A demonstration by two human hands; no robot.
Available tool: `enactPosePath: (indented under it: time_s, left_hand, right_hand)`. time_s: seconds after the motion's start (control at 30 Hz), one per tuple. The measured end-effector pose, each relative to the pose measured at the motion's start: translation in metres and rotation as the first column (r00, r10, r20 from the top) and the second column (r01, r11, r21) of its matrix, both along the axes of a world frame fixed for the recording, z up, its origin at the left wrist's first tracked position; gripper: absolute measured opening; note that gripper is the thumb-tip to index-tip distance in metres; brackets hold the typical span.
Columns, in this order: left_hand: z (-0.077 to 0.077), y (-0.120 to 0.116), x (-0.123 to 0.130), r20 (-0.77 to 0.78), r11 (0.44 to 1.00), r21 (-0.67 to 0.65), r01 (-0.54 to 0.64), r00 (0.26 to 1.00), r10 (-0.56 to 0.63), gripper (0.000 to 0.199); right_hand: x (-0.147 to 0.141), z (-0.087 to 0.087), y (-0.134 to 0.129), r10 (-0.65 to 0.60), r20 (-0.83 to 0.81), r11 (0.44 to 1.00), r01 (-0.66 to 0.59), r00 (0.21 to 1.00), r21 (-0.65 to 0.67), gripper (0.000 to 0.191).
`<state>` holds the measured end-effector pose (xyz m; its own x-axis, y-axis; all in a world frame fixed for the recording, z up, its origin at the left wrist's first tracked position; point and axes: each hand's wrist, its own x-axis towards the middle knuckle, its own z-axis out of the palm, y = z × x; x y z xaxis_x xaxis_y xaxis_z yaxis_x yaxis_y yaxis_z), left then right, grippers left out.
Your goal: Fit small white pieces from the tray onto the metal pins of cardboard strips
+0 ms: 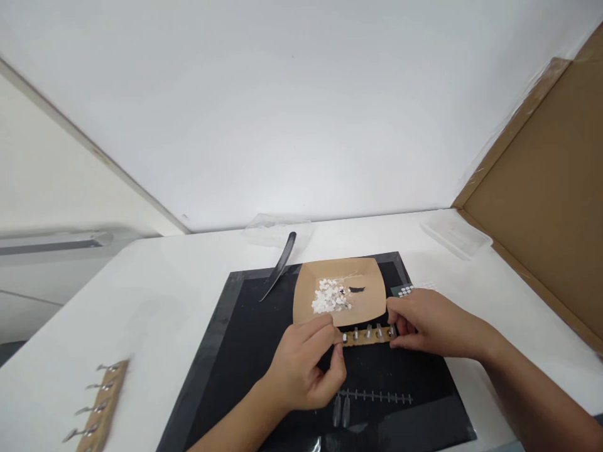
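Fingers of the right hand are grasping a narrow brown strip bearing slender clear tips; the left hand is resting curled opposite, hold unclear.

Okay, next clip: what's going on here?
A person has both hands at a short brown strip with small clear pieces along it: the left hand at its left end, the right hand at its right. Behind it, a tan tray holds white bits. A similar strip lies to the left, off the black mat.
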<state>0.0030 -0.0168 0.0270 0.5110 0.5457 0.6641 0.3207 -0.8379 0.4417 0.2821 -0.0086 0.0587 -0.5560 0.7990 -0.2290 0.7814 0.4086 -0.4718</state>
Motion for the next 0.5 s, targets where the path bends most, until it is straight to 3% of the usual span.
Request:
enactPosePath:
  time_s: [0.3,0.5]
  left_hand:
    - [-0.003,0.000,0.000,-0.022,1.000,0.015,0.002,1.000,-0.002,0.016]
    - [-0.006,0.002,0.003,-0.112,0.997,0.058,0.059,0.992,-0.052,0.013]
  right_hand:
    - [-0.008,-0.011,-0.017,-0.019,0.124,0.969,-0.012,0.992,0.245,0.022]
    - [-0.013,-0.008,-0.019,-0.019,0.194,0.963,-0.034,0.981,0.267,0.021]
